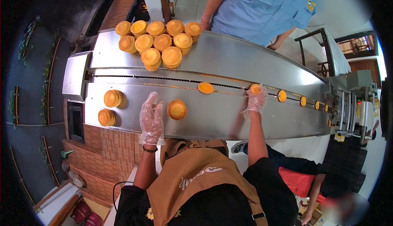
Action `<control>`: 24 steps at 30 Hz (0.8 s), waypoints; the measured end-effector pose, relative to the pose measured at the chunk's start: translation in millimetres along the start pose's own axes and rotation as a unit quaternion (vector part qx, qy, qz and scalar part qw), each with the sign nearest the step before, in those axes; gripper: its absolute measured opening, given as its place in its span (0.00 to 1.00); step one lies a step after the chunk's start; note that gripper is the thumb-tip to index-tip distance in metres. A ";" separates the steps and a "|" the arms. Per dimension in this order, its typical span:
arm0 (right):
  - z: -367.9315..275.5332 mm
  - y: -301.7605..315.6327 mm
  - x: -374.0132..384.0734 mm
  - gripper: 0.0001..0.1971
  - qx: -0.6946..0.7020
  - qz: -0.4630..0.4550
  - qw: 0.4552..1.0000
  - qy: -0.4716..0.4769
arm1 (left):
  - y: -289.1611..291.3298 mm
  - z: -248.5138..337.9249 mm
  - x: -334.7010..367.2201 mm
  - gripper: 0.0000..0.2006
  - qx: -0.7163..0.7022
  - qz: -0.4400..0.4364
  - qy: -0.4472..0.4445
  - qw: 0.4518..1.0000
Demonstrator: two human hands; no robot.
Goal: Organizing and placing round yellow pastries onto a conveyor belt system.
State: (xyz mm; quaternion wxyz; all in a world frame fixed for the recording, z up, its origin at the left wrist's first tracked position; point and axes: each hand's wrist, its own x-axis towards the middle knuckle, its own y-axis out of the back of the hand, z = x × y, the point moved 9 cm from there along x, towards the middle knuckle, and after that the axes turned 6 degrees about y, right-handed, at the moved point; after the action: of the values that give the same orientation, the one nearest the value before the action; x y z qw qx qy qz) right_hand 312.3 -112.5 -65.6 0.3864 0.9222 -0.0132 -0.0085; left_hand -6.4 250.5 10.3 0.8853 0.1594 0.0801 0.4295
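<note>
Progress, judged remotely: partway. Done, I think: tart stacks (162, 42) massed at 11 o'clock on the table (229, 58), with two side stacks (113, 98) at 9. Left: a loose tart (205, 88) near centre, toward 1, and a row of tarts (303, 101) running out to 3. I note the left hand (151, 117) between 8 and 9, grip spread, nothing visible in it, beside a near tart (177, 109). Right hand (256, 99) at 3: fingers on a far tart (255, 88); glove obscures, so I can't tell whether that grip has closed.
</note>
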 end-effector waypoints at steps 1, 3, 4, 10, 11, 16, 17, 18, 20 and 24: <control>17.1 9.5 8.7 0.28 0.000 0.004 1.000 -0.005 | -2.1 5.5 0.8 0.20 0.000 -0.006 -0.002 1.000; 33.6 25.5 22.7 0.28 -0.067 0.048 0.996 0.035 | -13.4 11.2 6.0 0.19 0.073 -0.033 -0.012 0.997; 7.4 35.7 12.5 0.28 -0.077 0.055 0.995 0.032 | -15.2 12.6 6.0 0.19 0.075 -0.037 -0.013 0.996; 47.9 20.8 13.5 0.24 0.162 0.119 0.978 0.054 | -31.6 11.8 5.0 0.17 0.114 -0.069 -0.028 0.991; 27.3 26.5 6.0 0.24 0.037 0.157 0.982 0.101 | -32.5 8.6 3.8 0.17 0.111 -0.071 -0.022 0.991; -87.5 -47.7 -87.8 0.27 -0.033 -0.139 0.889 0.435 | -39.4 2.3 -1.0 0.16 0.113 -0.083 0.010 0.990; -96.8 -59.5 -105.4 0.27 -0.037 -0.170 0.860 0.480 | -41.6 -0.2 -2.6 0.16 0.131 -0.093 0.015 0.987; -98.6 -57.3 -112.4 0.27 -0.035 -0.172 0.859 0.481 | -43.8 -2.6 -4.5 0.16 0.149 -0.103 0.021 0.983; -96.5 -63.3 -122.5 0.29 -0.161 -0.188 0.860 0.447 | -47.1 -3.2 -9.9 0.16 0.145 -0.104 0.020 0.984; -78.7 -53.9 -107.8 0.28 -0.238 -0.148 0.880 0.383 | -53.1 0.5 -20.0 0.19 0.111 -0.099 0.050 0.988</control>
State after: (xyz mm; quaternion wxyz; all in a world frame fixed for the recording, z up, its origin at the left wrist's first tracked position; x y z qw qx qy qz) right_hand 207.5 -15.3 -48.3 0.5635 0.7251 0.2745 0.2853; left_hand 20.5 203.9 -7.7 0.8951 0.2265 0.1863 0.3359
